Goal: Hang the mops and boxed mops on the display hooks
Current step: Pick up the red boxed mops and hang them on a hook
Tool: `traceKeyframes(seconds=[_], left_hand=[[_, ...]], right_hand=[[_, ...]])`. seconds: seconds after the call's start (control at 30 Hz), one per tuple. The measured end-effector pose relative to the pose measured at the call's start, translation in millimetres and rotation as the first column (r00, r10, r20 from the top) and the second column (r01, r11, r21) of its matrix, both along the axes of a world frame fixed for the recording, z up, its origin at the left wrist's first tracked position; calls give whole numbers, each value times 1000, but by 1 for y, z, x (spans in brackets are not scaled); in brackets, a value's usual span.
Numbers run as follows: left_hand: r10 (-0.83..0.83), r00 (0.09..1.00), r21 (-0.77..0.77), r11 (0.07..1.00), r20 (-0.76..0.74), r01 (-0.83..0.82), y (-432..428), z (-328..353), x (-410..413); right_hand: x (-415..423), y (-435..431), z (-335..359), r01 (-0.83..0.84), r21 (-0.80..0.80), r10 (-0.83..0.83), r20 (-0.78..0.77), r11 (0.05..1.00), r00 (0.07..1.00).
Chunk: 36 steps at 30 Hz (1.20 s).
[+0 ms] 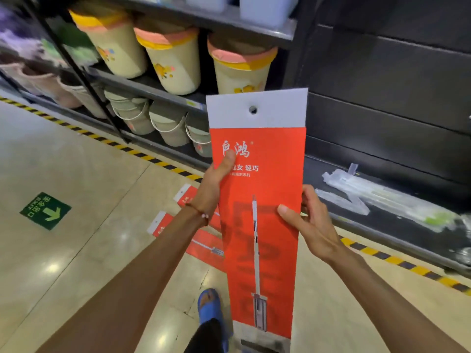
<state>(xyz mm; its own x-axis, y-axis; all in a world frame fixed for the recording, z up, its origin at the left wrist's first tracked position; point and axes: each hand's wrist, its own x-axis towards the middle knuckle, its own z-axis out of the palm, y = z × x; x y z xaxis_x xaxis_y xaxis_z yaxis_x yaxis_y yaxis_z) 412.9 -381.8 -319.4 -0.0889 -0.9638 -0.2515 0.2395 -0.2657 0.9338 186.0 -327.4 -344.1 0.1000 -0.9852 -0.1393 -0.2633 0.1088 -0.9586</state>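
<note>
Before the dark display panel, a red boxed mop is held upright, left hand gripping its left edge, right hand pinching its right, hang hole uppermost, likely ready for a hook not in view.

- Left hand grips the left edge of the boxed mop — thumb laid flat on its front, fingers hidden behind
- Right hand holds the right edge lower down, thumb on the front, fingers curled behind
- Both forearms reach forward and up; a thin cord bracelet circles the left wrist
</note>
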Motion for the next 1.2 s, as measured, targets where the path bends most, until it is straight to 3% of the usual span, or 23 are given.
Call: traceKeyframes(seconds=[0.2, 0.4, 0.5, 0.67, 0.83, 1.2], left_hand=[[-75, 989, -19, 997, -124, 74, 9, 37, -30], [-162, 984, -129, 980, -75, 152, 11, 74, -48], [-228, 973, -200, 956, -43, 215, 4, 94, -49], [-337, 941, -281, 902, 18, 328, -16, 129, -51], [-402, 914, -292, 868, 59, 401, -36, 175, -66], [-382, 923, -280, 882, 48, 379, -92, 277, -145]], right_hand=[[-19, 38, 60, 61, 50, -64, 51, 997, 997], [-32, 62, 97, 90, 66, -92, 29, 994, 995], [-31, 62, 131, 166, -63, -166, 5, 984, 986], [-32, 47, 182, 321, -363, -332, 33, 875, 943], [-44, 17, 221, 403, -455, -412, 83, 794, 907], [-122, -79, 321, 292, -660, -392, -4, 692, 920]])
